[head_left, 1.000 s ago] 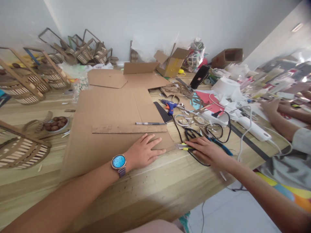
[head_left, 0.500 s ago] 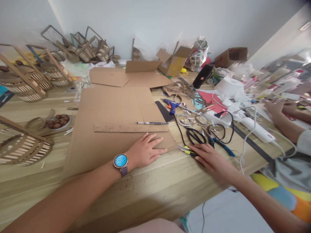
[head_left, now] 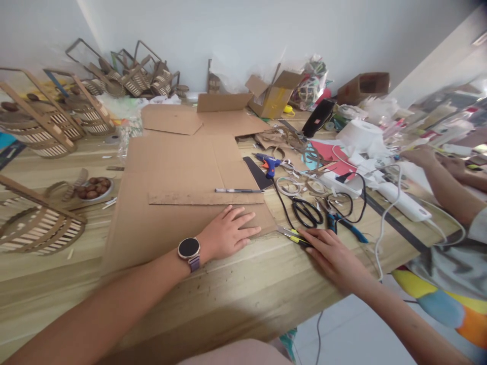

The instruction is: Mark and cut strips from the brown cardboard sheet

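Observation:
My left hand (head_left: 227, 233) lies flat with fingers spread on a large cardboard sheet (head_left: 175, 162), near its front edge. A narrow cardboard strip (head_left: 182, 198) rests across the sheet just beyond my fingertips, with a pen (head_left: 239, 190) along its upper right edge. Off the sheet's right front corner is a yellow and black utility knife (head_left: 294, 236), its blade pointing left. My right hand (head_left: 335, 258) has its fingers and thumb about the knife's handle, which is partly hidden under them. Black-handled scissors (head_left: 307, 213) and blue-handled pliers (head_left: 352, 230) lie just beyond the right hand.
A blue glue gun (head_left: 270, 165), cords and a white power strip (head_left: 403, 202) lie to the right. Small slatted baskets (head_left: 41, 228) and a bowl of brown nuts (head_left: 93, 188) stand at left. Behind is an open cardboard box (head_left: 272, 99). Another person's arm (head_left: 437, 175) reaches in at right.
The watch face on my left wrist has gone from lit to dark. Both hands and the utility knife stay in nearly the same place; the other person's hand has shifted slightly left.

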Demonstrator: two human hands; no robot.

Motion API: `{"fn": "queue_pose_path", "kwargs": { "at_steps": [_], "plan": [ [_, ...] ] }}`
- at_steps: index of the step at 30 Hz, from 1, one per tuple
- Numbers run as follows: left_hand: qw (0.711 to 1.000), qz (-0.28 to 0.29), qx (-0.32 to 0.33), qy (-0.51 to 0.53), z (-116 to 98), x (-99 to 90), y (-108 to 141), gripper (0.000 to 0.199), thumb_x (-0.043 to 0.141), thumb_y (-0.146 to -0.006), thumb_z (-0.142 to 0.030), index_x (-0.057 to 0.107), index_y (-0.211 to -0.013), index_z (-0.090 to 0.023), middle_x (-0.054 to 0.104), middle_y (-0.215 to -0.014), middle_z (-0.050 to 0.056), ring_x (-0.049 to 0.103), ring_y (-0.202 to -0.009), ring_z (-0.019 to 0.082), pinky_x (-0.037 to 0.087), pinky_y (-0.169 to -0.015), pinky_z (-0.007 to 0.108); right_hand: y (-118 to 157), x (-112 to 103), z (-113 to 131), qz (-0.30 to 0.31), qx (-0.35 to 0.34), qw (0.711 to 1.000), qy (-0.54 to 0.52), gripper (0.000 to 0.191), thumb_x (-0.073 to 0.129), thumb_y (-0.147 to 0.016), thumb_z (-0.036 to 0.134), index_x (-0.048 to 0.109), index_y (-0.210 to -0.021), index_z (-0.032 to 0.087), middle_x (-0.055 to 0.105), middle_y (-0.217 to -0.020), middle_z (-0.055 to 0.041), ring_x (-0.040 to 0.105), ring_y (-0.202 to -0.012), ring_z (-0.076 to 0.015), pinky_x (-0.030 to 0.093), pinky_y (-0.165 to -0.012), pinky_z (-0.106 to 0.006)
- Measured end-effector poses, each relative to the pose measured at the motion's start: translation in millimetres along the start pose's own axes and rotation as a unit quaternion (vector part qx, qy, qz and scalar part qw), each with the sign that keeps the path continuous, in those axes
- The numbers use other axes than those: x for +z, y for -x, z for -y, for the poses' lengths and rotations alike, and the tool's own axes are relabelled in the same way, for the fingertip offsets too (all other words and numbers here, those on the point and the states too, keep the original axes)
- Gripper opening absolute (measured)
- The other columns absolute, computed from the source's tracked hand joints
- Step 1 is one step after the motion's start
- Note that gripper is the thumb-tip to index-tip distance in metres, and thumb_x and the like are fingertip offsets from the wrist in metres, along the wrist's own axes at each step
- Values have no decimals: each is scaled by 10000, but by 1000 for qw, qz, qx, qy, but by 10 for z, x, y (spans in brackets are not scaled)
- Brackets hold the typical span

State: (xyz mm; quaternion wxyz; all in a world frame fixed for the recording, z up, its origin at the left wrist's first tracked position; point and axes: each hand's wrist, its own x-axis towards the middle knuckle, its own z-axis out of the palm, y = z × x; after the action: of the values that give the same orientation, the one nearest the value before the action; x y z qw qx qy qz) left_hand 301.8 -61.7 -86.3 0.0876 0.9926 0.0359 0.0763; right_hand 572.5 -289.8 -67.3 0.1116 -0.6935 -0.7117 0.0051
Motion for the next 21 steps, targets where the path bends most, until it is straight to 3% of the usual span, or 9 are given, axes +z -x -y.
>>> {"fn": "queue_pose_path", "kwargs": {
  "at_steps": [6,14,17,19,21],
  "plan": [
    [1000,-13,2,-1,11,31,-4,473,328,-1073,-467,487,-1498,-333,427,-1600,28,345,-1453,314,237,-1214,563,-70,-46,-1,4,-22,1000,5,424,405,-1034,303,571,-1397,158,666,-1194,-155,614,-1047,-265,563,-908,-444],
    [1000,-14,-4,7,5,47,-31,469,327,-1073,-476,512,-1479,-333,443,-1590,24,354,-1450,313,237,-1215,563,-67,40,247,-20,9,999,28,419,403,-1028,297,592,-1370,144,671,-1147,-151,628,-1004,-258,573,-885,-414],
    [1000,-9,-15,26,-28,7,-43,492,341,-1069,-478,522,-1477,-269,437,-1593,62,352,-1460,325,238,-1220,563,-36,92,284,-42,10,998,48,406,413,-1026,301,603,-1350,147,680,-1126,-141,632,-972,-257,581,-853,-402],
    [998,-33,-14,57,-61,-80,-4,583,316,-1056,-550,584,-1413,-176,468,-1566,121,370,-1456,325,247,-1226,539,-23,132,283,-58,11,996,62,401,415,-1024,293,602,-1352,157,684,-1108,-133,632,-950,-254,583,-832,-393],
    [990,-77,2,116,-84,-214,99,739,229,-1019,-666,710,-1194,-133,560,-1479,150,422,-1429,299,287,-1222,480,-15,166,274,-70,10,994,77,405,422,-1018,289,600,-1358,160,681,-1094,-131,631,-938,-257,582,-821,-395]
  ]
}}
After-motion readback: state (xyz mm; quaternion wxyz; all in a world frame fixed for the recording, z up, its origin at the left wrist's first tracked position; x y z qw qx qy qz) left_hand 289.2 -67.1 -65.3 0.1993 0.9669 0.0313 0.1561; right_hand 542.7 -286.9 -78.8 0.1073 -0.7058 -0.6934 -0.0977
